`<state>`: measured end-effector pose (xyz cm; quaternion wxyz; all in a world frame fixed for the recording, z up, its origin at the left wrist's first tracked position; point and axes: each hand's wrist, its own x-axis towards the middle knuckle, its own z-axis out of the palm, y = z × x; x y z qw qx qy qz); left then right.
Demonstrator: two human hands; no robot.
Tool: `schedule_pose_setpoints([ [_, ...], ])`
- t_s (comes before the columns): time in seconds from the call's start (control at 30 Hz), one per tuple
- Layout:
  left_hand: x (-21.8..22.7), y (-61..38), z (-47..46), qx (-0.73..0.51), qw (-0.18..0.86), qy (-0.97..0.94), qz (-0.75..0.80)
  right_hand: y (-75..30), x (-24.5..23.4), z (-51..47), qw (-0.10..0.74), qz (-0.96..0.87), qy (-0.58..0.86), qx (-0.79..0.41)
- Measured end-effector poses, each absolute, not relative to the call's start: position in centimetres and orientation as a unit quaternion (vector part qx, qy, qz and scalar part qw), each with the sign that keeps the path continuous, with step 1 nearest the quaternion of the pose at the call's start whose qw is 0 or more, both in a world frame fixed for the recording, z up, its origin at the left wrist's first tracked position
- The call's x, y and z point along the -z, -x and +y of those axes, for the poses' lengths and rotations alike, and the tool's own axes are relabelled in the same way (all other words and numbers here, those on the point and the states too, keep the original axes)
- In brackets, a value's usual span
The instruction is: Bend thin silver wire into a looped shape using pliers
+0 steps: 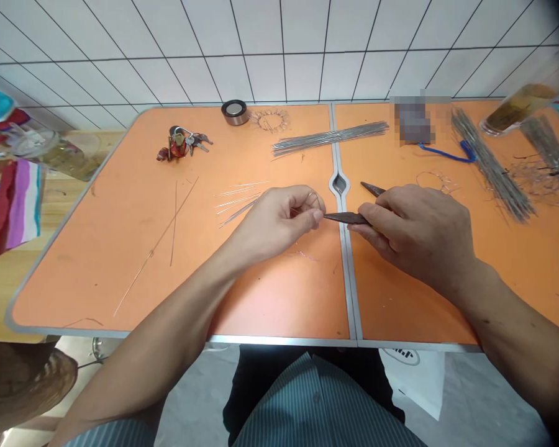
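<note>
My left hand (282,214) is closed in a pinch above the middle of the orange table, its thumb pressed against the forefinger. A thin wire (313,197) curves up between those fingers, mostly hidden by them. My right hand (422,230) is wrapped round dark pointed pliers (347,218). Their jaws are spread apart; the lower tip meets or nearly meets the left fingertips, while the upper one points left above the table's seam. Several short straight wires (236,200) lie behind my left wrist. Two crossed wires (173,223) rest farther left.
A bundle of wires (330,138) lies across the seam, near a tape roll (235,112). Keys (190,141) sit at the back left. More wire bundles (494,167) and a tilted-looking container (517,110) stand at the right. A metal-edged gap (339,183) interrupts the seam.
</note>
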<state>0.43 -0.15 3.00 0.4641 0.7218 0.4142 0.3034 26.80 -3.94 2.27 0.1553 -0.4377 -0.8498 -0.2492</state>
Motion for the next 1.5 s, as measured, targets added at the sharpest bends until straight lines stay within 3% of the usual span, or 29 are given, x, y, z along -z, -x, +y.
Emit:
schedule_pose_setpoints([
  [0.3, -3.04, -0.55, -0.23, -0.311, 0.479, -0.709, 0.414, -26.74, -1.85, -3.51, 0.196, -0.845, 0.396, 0.303],
  [1.13, -3.05, -0.65, -0.33, -0.296, 0.413, -0.742, 0.438, -26.76, -1.63, -3.53, 0.165, -0.85, 0.408, 0.289],
  [1.5, -2.82, -0.47, -0.37, -0.295, 0.499, -0.69, 0.434, -26.56, -1.8, -3.74, 0.151, -0.851, 0.445, 0.234],
])
